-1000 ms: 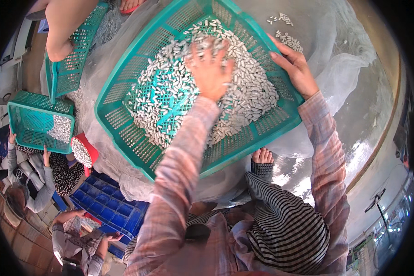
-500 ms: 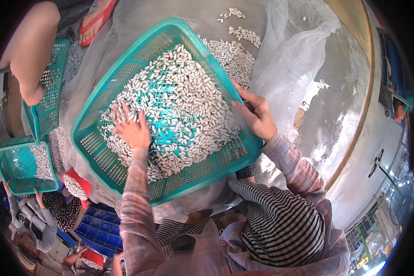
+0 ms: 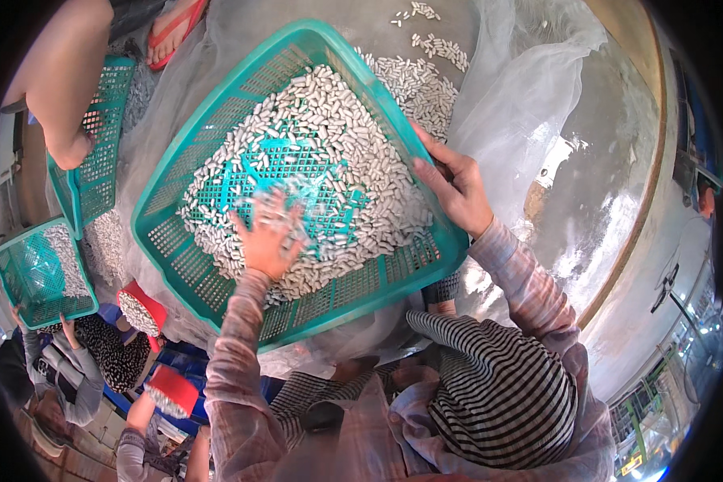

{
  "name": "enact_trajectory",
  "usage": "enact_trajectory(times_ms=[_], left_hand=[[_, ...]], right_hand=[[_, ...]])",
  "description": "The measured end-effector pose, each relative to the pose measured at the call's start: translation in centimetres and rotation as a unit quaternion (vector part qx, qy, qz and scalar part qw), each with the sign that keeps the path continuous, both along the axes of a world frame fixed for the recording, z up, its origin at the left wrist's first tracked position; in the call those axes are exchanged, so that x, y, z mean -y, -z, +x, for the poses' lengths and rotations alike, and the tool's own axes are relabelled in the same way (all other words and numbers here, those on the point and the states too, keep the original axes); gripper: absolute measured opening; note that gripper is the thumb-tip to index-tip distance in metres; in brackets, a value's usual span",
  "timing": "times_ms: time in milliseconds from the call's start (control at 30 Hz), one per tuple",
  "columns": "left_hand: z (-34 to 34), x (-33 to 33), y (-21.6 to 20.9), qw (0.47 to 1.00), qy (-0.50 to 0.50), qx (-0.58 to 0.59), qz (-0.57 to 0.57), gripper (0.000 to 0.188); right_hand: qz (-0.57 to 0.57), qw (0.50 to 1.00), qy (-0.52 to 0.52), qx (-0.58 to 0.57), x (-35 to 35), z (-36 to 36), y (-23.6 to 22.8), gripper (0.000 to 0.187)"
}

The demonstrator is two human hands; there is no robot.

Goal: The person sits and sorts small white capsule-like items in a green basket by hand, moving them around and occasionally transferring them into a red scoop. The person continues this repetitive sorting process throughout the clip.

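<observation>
A large green plastic basket (image 3: 333, 321) with slotted walls lies tilted in front of me. Many small white oblong pieces (image 3: 369, 185) are heaped along its sides, and the grid floor shows through in the middle. My left hand (image 3: 269, 241) is down inside the basket, fingers apart and smeared by motion, touching the pieces; several blurred ones lie over the fingers. At the right rim my right hand (image 3: 458, 193) grips the basket, thumb on the inner side.
More white pieces (image 3: 418, 92) lie on the sheet beyond the basket, next to sheer white netting (image 3: 522, 88). At left are a co-worker's leg (image 3: 60, 80), another green basket (image 3: 104, 153), a smaller basket (image 3: 88, 308) in a person's hands, and red scoops (image 3: 183, 390) filled with pieces.
My left hand has swept right across the basket floor, baring more of the grid. The right hand keeps its grip. A co-worker's red scoop at lower left has come up, heaped with pieces.
</observation>
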State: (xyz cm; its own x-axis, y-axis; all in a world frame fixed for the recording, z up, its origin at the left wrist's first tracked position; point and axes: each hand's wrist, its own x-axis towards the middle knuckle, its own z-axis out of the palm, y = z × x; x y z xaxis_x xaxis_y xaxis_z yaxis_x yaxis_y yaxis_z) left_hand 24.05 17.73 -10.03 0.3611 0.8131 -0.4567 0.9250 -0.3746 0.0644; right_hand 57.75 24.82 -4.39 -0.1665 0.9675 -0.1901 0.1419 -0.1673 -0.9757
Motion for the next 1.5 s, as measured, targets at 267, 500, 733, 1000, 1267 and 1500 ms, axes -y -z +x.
enact_trajectory(times_ms=[267, 500, 733, 1000, 1267, 1500], left_hand=[[-2.5, -2.1, 3.9, 0.964, -0.166, 0.049, 0.202, 0.054], [-1.4, -2.7, 2.8, 0.966, -0.176, 0.047, 0.182, 0.057], [-1.3, -3.0, 2.5, 0.965, -0.182, 0.061, 0.177, 0.058], [-1.1, -3.1, 2.5, 0.963, -0.182, 0.073, 0.184, 0.055], [-1.4, -2.8, 2.3, 0.961, -0.202, 0.081, 0.173, 0.058], [-1.2, -3.1, 2.7, 0.952, -0.212, 0.086, 0.204, 0.058]], right_hand=[[0.241, 0.832, 0.351, 0.355, -17.8, 17.2, 3.9, 0.016], [-0.03, 0.883, 0.293, 0.365, -23.0, 27.0, 9.3, 0.026], [-0.069, 0.819, 0.285, 0.493, -25.5, 28.3, 9.9, 0.027], [-0.033, 0.8, 0.236, 0.551, -26.2, 26.6, 8.9, 0.029], [0.267, 0.724, 0.365, 0.521, -23.0, 27.3, 4.8, 0.035], [0.449, 0.845, 0.221, 0.189, -12.2, 8.9, -8.3, 0.026]])
